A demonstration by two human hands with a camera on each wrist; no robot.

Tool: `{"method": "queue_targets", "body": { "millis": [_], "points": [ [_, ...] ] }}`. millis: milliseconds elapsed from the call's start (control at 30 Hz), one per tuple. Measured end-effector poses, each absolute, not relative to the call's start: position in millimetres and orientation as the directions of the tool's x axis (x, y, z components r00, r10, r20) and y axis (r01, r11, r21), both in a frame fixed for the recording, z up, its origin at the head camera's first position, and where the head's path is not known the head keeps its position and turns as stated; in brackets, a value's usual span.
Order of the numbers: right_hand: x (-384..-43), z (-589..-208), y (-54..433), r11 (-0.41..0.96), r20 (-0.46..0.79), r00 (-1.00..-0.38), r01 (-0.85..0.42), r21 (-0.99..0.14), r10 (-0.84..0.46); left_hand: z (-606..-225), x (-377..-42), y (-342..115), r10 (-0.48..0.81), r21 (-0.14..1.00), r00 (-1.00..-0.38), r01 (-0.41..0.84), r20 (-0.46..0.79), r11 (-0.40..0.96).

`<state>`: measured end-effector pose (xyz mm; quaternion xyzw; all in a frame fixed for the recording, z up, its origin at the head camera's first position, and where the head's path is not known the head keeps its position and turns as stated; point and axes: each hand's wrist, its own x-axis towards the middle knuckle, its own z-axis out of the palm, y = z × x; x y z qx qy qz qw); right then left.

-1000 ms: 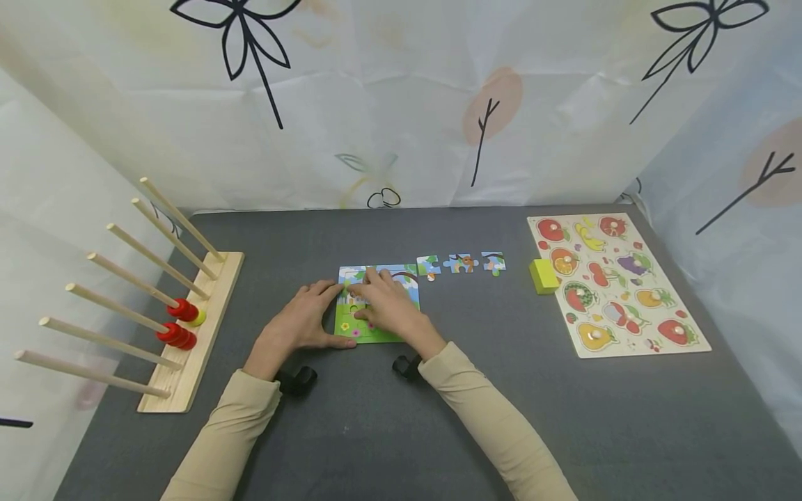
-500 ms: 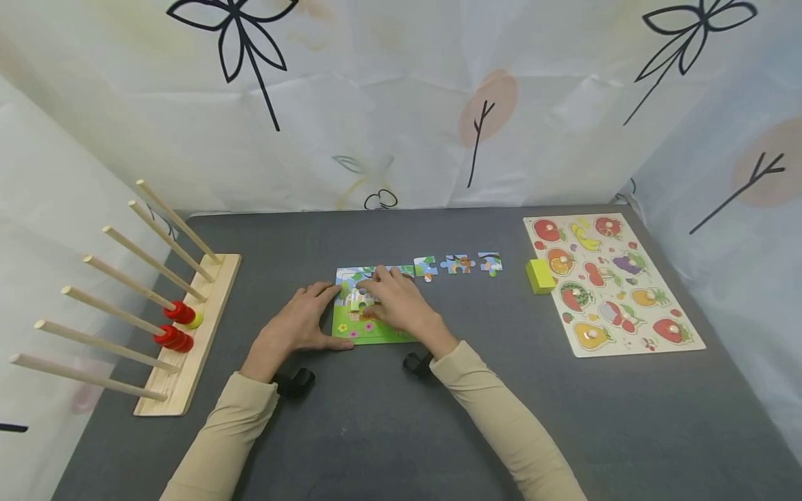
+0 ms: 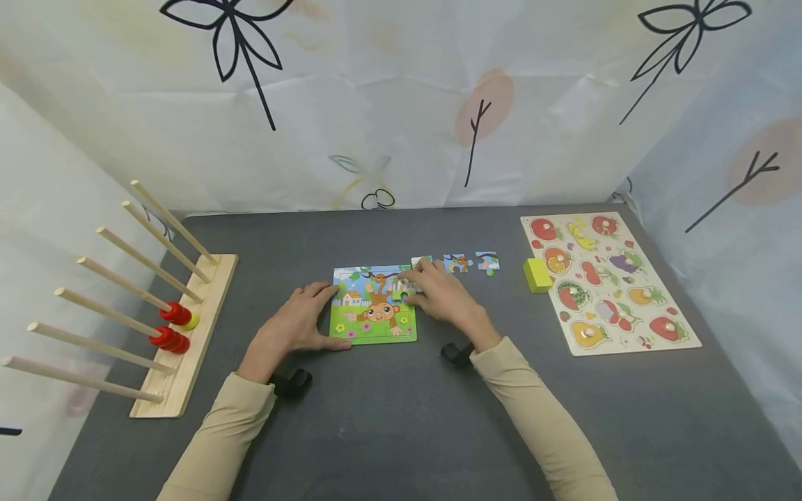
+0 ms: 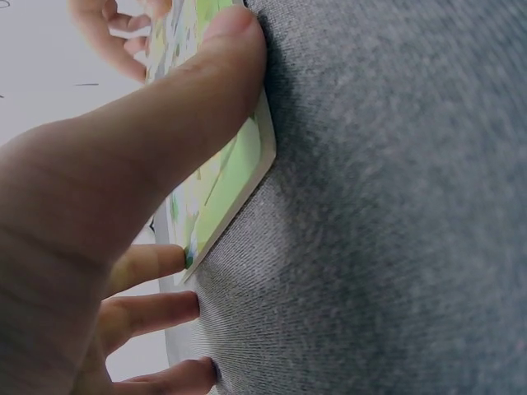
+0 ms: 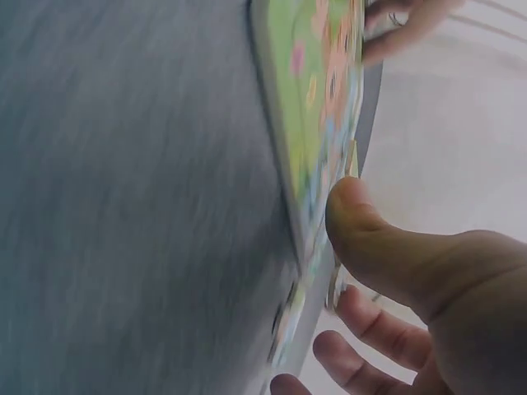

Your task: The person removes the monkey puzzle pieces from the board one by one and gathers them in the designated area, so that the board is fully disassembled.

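Note:
The jigsaw puzzle (image 3: 363, 332), a flat tray with a monkey picture and a green border, lies mid-table. My left hand (image 3: 294, 320) rests at its left side. In the left wrist view, the straight thumb (image 4: 198, 99) lies over the front edge and a fingertip touches the far left corner. My right hand (image 3: 445, 296) is above the puzzle's right side, pinching a puzzle piece (image 3: 399, 289) between thumb and index finger. The right wrist view shows that piece (image 5: 333, 284) edge-on, tilted. Part of the picture beneath it is hidden.
Behind the right hand lie loose puzzle pieces (image 3: 456, 263) in a row, one partly covered by its fingers. A yellow block (image 3: 537, 275) touches a fruit peg board (image 3: 626, 334) at right. A wooden rack (image 3: 188, 369) with upright pegs and several rings stands left.
My right hand has moved right across the puzzle, carrying the piece from the middle to the right edge. The monkey picture is now uncovered. My left hand has stayed at the corner.

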<state>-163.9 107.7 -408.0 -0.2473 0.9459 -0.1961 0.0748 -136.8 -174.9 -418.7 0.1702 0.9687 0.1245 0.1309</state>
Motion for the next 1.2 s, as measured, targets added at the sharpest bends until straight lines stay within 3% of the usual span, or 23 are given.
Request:
{"method": "queue_targets", "body": {
  "millis": [400, 967, 1200],
  "points": [
    [-165.4, -404.3, 142.4, 0.828, -0.097, -0.869, -0.421, -0.370, -0.485, -417.0, -136.9, -175.6, 0.358, 0.281, -0.908, 0.292, -0.219, 0.914],
    [-165.9, -409.3, 146.1, 0.811, -0.098, -0.844, -0.466, -0.353, -0.527, -418.1, -137.2, -174.7, 0.350, 0.273, -0.908, 0.285, -0.229, 0.919],
    [-165.3, -408.7, 148.6, 0.828, -0.118, -0.867, -0.409, -0.385, -0.483, -419.7, -137.1, -174.8, 0.349, 0.277, -0.907, 0.282, -0.234, 0.918]
  ]
}}
